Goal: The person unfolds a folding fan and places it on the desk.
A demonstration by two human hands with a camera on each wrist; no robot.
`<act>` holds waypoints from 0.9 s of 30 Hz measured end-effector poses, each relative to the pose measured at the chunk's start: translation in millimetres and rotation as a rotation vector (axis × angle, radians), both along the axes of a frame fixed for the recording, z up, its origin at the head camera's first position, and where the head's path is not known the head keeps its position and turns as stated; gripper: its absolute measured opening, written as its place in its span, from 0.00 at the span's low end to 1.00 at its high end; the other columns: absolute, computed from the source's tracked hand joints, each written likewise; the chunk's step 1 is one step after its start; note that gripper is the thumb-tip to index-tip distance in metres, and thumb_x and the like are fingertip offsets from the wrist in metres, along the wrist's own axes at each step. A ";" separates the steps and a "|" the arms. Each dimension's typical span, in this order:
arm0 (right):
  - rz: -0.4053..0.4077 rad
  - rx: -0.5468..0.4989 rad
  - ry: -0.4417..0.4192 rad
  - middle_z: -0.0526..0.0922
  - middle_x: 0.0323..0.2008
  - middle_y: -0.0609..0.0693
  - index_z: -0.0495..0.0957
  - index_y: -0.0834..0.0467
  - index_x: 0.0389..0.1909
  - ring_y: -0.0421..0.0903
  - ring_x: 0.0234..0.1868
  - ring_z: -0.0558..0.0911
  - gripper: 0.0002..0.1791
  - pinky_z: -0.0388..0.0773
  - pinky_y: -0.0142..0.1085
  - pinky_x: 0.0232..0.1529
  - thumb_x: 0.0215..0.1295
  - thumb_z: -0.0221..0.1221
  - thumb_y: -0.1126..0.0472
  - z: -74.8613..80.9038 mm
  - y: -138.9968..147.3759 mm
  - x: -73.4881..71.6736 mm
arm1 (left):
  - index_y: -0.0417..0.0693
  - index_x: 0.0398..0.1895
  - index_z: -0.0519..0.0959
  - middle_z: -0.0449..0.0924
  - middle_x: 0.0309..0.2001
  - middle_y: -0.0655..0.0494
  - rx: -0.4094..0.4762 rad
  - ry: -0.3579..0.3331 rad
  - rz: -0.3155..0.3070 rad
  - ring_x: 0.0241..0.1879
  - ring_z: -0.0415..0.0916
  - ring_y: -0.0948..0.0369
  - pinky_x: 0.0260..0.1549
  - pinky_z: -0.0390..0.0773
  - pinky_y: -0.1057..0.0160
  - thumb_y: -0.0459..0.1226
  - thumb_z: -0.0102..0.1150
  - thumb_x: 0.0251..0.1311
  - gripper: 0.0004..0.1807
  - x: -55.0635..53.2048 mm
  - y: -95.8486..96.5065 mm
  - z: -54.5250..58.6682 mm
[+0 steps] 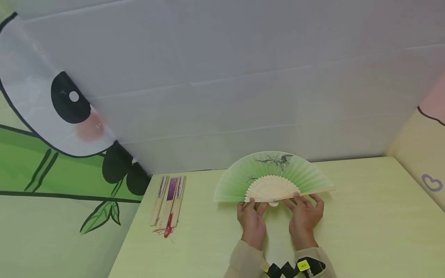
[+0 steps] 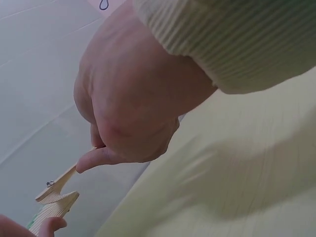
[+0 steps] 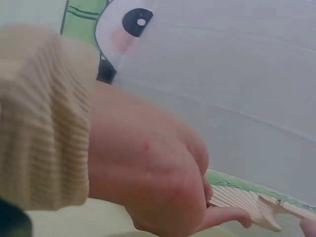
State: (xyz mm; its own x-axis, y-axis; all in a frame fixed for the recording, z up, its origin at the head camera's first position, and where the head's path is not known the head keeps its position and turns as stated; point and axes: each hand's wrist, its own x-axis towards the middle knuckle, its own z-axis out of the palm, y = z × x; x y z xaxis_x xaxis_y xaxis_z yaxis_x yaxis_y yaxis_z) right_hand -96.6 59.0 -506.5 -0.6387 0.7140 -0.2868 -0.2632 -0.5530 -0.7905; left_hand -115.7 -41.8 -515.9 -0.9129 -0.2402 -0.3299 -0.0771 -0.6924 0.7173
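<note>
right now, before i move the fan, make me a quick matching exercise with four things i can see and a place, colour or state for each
1. open fan
2. folded fans
3. tassel
4. heart drawing

A. red
B. on the wall at right
C. held by left hand and right hand
D. side by side on the table

Pairs: 1-C, 2-D, 3-A, 4-B

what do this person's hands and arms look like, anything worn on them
The left hand and right hand are ungloved. The left sleeve and right sleeve are beige and ribbed. Around the right cuff is a black band with a yellow label, its print too small to read.
</note>
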 end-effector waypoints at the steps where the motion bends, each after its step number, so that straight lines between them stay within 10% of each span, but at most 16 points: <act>1: -0.003 -0.003 0.001 0.82 0.34 0.51 0.62 0.58 0.57 0.41 0.31 0.89 0.22 0.89 0.34 0.31 0.72 0.60 0.75 -0.6 5.7 0.0 | 0.34 0.55 0.70 0.81 0.45 0.45 0.006 -0.005 -0.007 0.42 0.82 0.57 0.41 0.91 0.57 0.26 0.47 0.78 0.08 -0.9 5.6 0.1; 19: -0.010 -0.044 -0.093 0.84 0.29 0.45 0.64 0.54 0.55 0.38 0.28 0.88 0.21 0.88 0.32 0.31 0.72 0.60 0.75 -24.4 117.5 16.1 | 0.27 0.55 0.69 0.78 0.54 0.30 -0.023 -0.096 -0.136 0.51 0.85 0.41 0.49 0.88 0.41 0.21 0.46 0.76 0.09 7.9 100.0 -14.6; 27: -0.019 0.051 -0.151 0.83 0.23 0.43 0.66 0.56 0.58 0.38 0.22 0.87 0.23 0.87 0.29 0.27 0.70 0.61 0.76 -31.9 148.4 10.5 | 0.24 0.53 0.69 0.78 0.49 0.30 -0.080 -0.123 -0.342 0.53 0.81 0.40 0.58 0.84 0.42 0.20 0.46 0.75 0.08 7.3 107.4 -12.3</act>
State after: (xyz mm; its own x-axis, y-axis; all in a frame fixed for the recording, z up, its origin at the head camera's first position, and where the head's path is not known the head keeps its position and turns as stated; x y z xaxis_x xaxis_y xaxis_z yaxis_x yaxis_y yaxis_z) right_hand -86.1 207.4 -538.4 -0.5772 0.7417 -0.3418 -0.1496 -0.5075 -0.8486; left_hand -108.4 65.6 -528.2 -0.8994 0.0424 -0.4351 -0.3836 -0.5541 0.7389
